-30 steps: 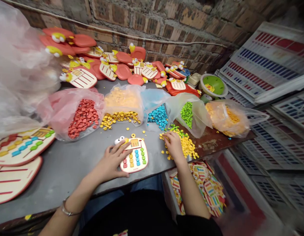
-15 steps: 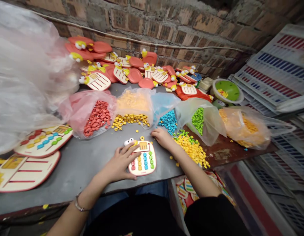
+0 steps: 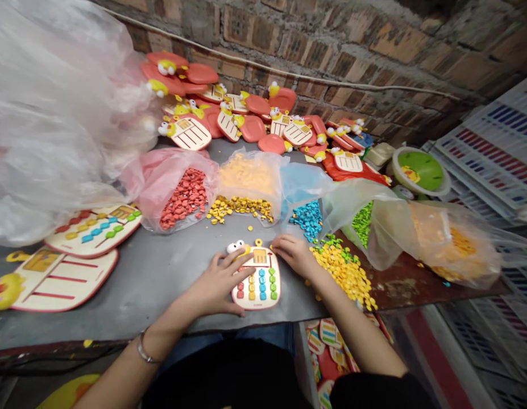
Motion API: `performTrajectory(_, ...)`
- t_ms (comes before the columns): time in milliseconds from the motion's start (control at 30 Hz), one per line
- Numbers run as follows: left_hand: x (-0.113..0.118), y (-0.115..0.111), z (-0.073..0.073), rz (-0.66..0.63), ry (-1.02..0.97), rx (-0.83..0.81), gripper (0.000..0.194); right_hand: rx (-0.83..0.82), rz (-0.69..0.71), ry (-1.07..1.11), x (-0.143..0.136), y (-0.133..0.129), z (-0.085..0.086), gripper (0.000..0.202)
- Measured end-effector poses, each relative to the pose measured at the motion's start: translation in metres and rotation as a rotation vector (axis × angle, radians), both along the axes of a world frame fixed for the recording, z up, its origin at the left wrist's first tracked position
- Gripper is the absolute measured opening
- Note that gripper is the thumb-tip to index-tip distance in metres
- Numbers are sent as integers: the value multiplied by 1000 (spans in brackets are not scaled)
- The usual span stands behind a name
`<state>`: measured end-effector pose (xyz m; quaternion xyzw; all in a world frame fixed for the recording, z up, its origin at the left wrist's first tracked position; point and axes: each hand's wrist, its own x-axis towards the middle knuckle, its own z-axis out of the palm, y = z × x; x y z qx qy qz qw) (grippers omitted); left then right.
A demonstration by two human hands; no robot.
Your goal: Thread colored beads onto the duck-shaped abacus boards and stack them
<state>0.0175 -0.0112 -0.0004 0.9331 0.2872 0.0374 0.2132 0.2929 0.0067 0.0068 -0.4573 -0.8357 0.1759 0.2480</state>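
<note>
A cream toy board point(image 3: 257, 301) with a red rim and a yellow, big-eyed animal head lies flat on the grey table in front of me. Red, yellow, blue and green beads sit in columns on it. My left hand point(image 3: 216, 284) rests over its left side, fingers stretched across the surface and the thumb by the lower edge; it covers part of the red column. At the board's upper right corner is my right hand point(image 3: 294, 254), fingertips drawn together. Whatever they pinch is too small to make out. Loose yellow beads point(image 3: 346, 275) lie just right of that hand.
Behind the board stand bags of red beads point(image 3: 186, 196), gold beads point(image 3: 241, 210), blue beads point(image 3: 306, 220) and green beads point(image 3: 363, 224). Several toy boards point(image 3: 190, 133) are heaped by the brick wall. Two more boards point(image 3: 71, 281) overlap at left. A crate point(image 3: 310, 363) sits below the table edge.
The view has shifted, so most things appear further right. My right hand has come closer to the board's upper right corner. My left hand stays on the board.
</note>
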Motion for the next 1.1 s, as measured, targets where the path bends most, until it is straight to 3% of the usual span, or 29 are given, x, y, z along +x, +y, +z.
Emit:
performTrajectory(167,1,1,3,-6,32,-12,91,13,48,-111,-12,-11,4,21)
performTrajectory(333,0,0,4,-7,13,-20,90,-51,20,-36,-12,-9,3,21)
performTrajectory(467,-1,0,2,-10,-10,-36,86,-260,57,105,-7,8,3,17)
performTrajectory(567,-2,0,0,-18,-34,-49,84,-521,64,161,-2,28,3,17)
performTrajectory(700,-3,0,-6,-12,-95,-65,84,-791,126,25,-5,53,10,12)
performTrajectory(867,-5,1,-11,-5,-155,-43,86,-766,157,-234,-19,68,21,15)
performTrajectory(1100,-8,7,-6,-8,-144,16,86,-575,57,-152,-21,41,24,8)
